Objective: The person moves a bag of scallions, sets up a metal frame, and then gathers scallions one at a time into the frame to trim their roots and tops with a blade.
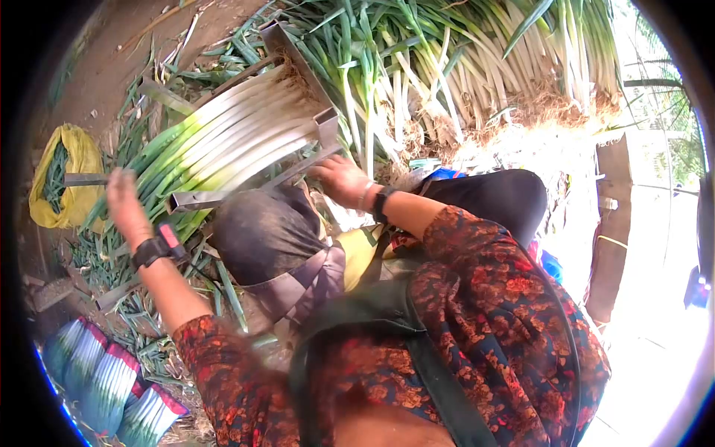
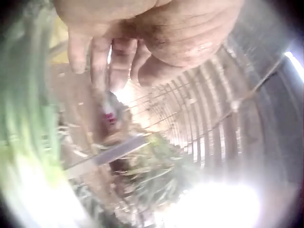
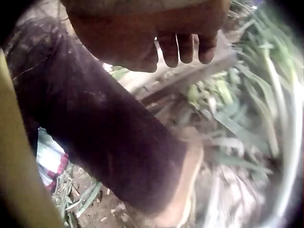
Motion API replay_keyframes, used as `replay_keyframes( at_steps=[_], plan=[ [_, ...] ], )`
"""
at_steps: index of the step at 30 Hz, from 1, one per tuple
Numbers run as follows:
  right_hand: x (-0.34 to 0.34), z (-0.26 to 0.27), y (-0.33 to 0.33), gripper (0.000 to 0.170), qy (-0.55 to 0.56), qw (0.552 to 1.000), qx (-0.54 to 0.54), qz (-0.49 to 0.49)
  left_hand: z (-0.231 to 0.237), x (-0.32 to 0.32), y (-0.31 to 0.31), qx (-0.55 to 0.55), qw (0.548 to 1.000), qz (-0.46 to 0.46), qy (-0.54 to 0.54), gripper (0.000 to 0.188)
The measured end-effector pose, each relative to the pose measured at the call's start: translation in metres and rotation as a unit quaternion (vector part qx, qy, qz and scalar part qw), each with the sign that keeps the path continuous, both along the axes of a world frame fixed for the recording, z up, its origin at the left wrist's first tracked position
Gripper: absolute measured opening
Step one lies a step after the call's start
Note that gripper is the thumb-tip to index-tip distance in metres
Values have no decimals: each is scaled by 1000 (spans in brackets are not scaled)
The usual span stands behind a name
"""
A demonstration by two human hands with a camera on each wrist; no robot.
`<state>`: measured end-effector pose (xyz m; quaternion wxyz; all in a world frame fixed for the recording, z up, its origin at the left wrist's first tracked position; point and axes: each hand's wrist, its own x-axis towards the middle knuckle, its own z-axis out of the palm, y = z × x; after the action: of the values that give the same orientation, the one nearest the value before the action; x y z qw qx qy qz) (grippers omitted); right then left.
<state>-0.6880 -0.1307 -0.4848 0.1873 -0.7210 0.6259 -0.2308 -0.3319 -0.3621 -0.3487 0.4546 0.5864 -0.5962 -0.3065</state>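
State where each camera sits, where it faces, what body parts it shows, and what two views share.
Head: worn on the head, facing forward and down at long stalks in a metal frame; left hand, right hand, floral sleeves and knees show.
Left wrist: on the left wrist, looking past the left hand toward a metal bar; that hand shows.
Right wrist: on the right wrist, looking past the right hand toward a trouser leg; both show.
Head and right wrist share the right hand.

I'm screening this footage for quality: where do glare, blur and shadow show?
Head view: right side washed out, left hand blurred; left wrist view: white glare at the bottom, green stalks smeared; right wrist view: right hand dark in shadow, lower right blurred.
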Motion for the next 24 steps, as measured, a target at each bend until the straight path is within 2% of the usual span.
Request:
replay_keyframes(
  at_steps=[1, 2, 3, 4, 5, 6, 7, 9, 11, 13, 15, 16, 17, 20, 21, 23, 24],
  plan=[
    [-21, -10, 14, 29, 33, 998, 45, -33, 31, -10, 3, -34, 998, 11, 59, 47],
    [-48, -22, 20, 30, -10, 979, 173, -104, 62, -25, 10, -70, 993, 10, 94, 43],
    [-75, -33, 31, 25, -39, 967, 155, -199, 90, -44, 21, -105, 986, 9, 127, 39],
    [-100, -13, 40, 29, -24, 922, 209, -325, 118, -72, 37, -148, 976, -32, 156, 37],
    [-157, -103, 54, 41, 11, 870, 177, -460, 137, -104, 57, -189, 962, -71, 183, 36],
    [-189, -106, 57, 56, 103, 804, 203, -550, 141, -136, 75, -222, 947, -122, 196, 30],
    [-221, -121, 57, 71, 112, 722, 226, -645, 141, -170, 92, -244, 932, -178, 200, 27],
    [-268, -113, 63, 74, 47, 699, 218, -679, 131, -237, 122, -270, 893, -298, 202, 24],
    [-299, -101, 61, 77, 18, 707, 258, -658, 92, -288, 127, -105, 920, -304, 222, 23],
    [-311, -101, 65, 75, 60, 746, 281, -600, 54, -316, 140, 92, 922, -320, 198, 19],
    [-322, -125, 63, 69, 133, 780, 298, -534, 46, -323, 135, 125, 911, -355, 172, 18],
    [-344, -128, 51, 56, 59, 789, 399, -463, 44, -329, 129, 134, 904, -375, 160, 17],
    [-333, -126, 44, 47, 124, 837, 232, -479, 50, -333, 125, 151, 901, -358, 193, 15],
    [-348, -108, -9, 42, 45, 847, 28, -529, 54, -336, 111, 170, 911, -342, 153, 14],
    [-349, -88, -28, 41, 38, 838, -10, -544, 52, -338, 112, 177, 908, -351, 143, 14],
    [-351, -78, -61, 37, 5, 781, -34, -623, 51, -340, 113, 185, 902, -370, 124, 13],
    [-348, -69, -73, 38, 16, 766, 1, -643, 52, -341, 112, 181, 906, -371, 92, 12]
  ],
)
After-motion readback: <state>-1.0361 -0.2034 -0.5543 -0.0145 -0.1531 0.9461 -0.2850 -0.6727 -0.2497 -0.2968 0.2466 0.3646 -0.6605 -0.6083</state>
